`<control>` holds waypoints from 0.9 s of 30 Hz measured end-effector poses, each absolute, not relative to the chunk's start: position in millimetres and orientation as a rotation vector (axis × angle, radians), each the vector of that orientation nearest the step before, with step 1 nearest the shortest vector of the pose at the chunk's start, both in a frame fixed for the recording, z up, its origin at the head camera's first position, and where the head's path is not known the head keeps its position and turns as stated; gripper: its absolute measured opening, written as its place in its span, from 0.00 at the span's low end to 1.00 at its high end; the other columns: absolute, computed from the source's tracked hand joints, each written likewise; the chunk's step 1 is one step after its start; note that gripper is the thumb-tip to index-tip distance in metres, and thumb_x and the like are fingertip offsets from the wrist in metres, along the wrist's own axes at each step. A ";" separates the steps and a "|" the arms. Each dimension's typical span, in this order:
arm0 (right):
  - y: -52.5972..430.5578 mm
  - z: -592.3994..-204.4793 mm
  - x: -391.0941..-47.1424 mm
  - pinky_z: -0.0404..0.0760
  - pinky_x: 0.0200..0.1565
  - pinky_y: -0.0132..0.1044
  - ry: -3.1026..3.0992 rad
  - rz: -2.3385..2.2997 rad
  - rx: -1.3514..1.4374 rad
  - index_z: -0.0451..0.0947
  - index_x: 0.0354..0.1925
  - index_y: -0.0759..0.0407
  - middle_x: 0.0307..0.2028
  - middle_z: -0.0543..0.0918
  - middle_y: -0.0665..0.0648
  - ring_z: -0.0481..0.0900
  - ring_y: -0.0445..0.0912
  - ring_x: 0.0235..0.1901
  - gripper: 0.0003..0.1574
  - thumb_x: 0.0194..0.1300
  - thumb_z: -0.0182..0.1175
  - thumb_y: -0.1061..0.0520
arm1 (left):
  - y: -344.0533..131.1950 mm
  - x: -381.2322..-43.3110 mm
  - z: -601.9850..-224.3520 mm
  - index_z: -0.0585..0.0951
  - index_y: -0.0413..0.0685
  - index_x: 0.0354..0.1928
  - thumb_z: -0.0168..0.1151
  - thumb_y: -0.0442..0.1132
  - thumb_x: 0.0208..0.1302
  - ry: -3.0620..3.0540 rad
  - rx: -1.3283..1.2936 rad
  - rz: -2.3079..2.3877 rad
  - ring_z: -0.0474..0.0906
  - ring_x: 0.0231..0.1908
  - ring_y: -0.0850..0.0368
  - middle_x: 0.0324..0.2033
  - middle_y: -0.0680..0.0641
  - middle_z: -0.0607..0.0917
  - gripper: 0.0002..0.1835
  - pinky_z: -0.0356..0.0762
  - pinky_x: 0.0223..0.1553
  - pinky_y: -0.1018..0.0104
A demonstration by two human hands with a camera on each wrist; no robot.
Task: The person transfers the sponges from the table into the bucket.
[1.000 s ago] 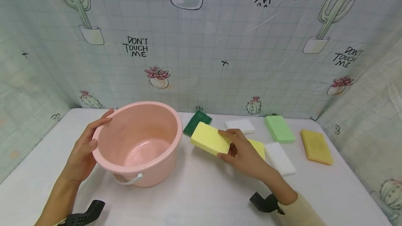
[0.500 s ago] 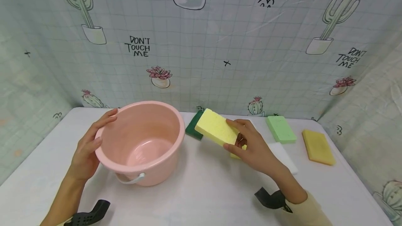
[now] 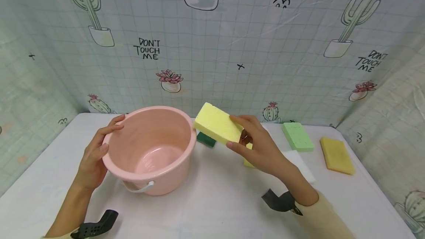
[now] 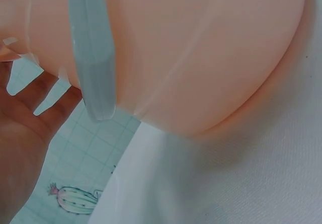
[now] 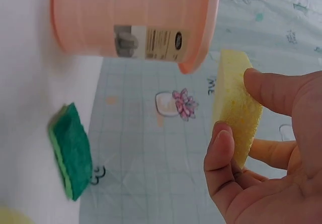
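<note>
A pink plastic bucket point(image 3: 174, 178) stands at left, its pale handle point(image 3: 141, 188) hanging at the front. My left hand point(image 3: 94, 158) rests on the rim's left side, fingers spread and fairly straight; in the left wrist view, that hand point(image 4: 25, 143) touches the outer wall point(image 4: 201, 58). My right hand point(image 3: 260, 145) pinches a pale yellow sponge point(image 3: 217, 124) between thumb and fingers. It holds the sponge raised, with its left end right at the bucket's right rim. The right wrist view has this sponge point(image 5: 236, 93) beside the bucket's rim point(image 5: 204, 32).
A green scouring sponge point(image 3: 206, 139) lies right of the bucket, partly hidden. Another yellow sponge point(image 3: 249, 158) shows under my right hand. Farther right lie a white sponge point(image 3: 300, 165), a light green sponge point(image 3: 298, 137) and a darker yellow one point(image 3: 337, 155). A printed curtain point(image 3: 212, 65) backs the table.
My right hand has lifted the yellow sponge higher, first slightly right, then left to the bucket's rim. My left hand and the bucket have stayed nearly put.
</note>
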State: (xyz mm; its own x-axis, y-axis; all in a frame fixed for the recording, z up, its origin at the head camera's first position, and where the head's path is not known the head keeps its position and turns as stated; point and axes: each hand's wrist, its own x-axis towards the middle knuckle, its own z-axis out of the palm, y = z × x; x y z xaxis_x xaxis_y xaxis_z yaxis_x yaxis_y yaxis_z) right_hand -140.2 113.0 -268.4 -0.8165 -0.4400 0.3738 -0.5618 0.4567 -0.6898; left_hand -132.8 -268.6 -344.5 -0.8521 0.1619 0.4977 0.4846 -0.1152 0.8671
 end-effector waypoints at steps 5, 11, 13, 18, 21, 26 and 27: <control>93.8 -261.5 -138.5 0.75 0.31 0.34 -2.516 1.330 0.966 0.61 0.60 0.66 0.52 0.65 0.62 0.70 0.47 0.29 0.37 0.52 0.63 0.63 | -269.4 -133.3 -345.4 0.65 0.40 0.57 0.39 0.35 0.59 -1.920 -0.728 -2.069 0.44 0.64 0.48 0.66 0.43 0.50 0.22 0.70 0.49 0.69; 73.3 -249.1 -137.7 0.75 0.31 0.35 -2.510 1.346 1.033 0.61 0.60 0.66 0.54 0.63 0.61 0.70 0.47 0.29 0.37 0.53 0.63 0.63 | -269.7 -132.8 -346.8 0.64 0.40 0.58 0.40 0.35 0.59 -1.918 -0.729 -2.080 0.43 0.64 0.49 0.66 0.44 0.50 0.23 0.68 0.50 0.69; 67.5 -246.2 -137.8 0.75 0.31 0.35 -2.512 1.348 1.056 0.61 0.60 0.66 0.54 0.63 0.61 0.70 0.47 0.29 0.37 0.53 0.62 0.63 | -270.0 -132.7 -347.0 0.64 0.40 0.58 0.40 0.36 0.59 -1.913 -0.732 -2.087 0.43 0.64 0.49 0.66 0.44 0.50 0.23 0.68 0.51 0.69; 53.4 -249.9 -147.5 0.76 0.31 0.33 -2.526 1.344 1.101 0.62 0.60 0.63 0.53 0.64 0.58 0.70 0.45 0.28 0.37 0.54 0.63 0.59 | -271.6 -131.4 -347.0 0.62 0.40 0.58 0.41 0.35 0.60 -1.893 -0.741 -2.099 0.44 0.63 0.48 0.66 0.43 0.50 0.23 0.68 0.51 0.69; 44.9 -258.1 -159.1 0.76 0.33 0.31 -2.576 1.334 1.102 0.62 0.61 0.56 0.52 0.64 0.52 0.71 0.41 0.29 0.38 0.54 0.63 0.53 | -271.7 -131.0 -347.0 0.62 0.39 0.58 0.40 0.35 0.60 -1.887 -0.746 -2.099 0.44 0.63 0.48 0.66 0.43 0.50 0.23 0.68 0.50 0.69; 31.3 -265.4 -170.5 0.75 0.31 0.29 -2.627 1.308 1.135 0.63 0.61 0.53 0.51 0.64 0.49 0.71 0.39 0.28 0.39 0.52 0.64 0.48 | -271.4 -131.2 -347.1 0.61 0.40 0.59 0.40 0.35 0.60 -1.906 -0.740 -2.095 0.44 0.64 0.49 0.66 0.44 0.49 0.23 0.68 0.50 0.69; 29.2 -265.2 -171.3 0.75 0.30 0.29 -2.626 1.292 1.145 0.63 0.61 0.54 0.51 0.64 0.49 0.71 0.40 0.28 0.40 0.52 0.64 0.48 | -271.3 -131.4 -347.0 0.61 0.40 0.59 0.40 0.35 0.60 -1.911 -0.739 -2.094 0.44 0.64 0.49 0.66 0.44 0.49 0.23 0.68 0.51 0.69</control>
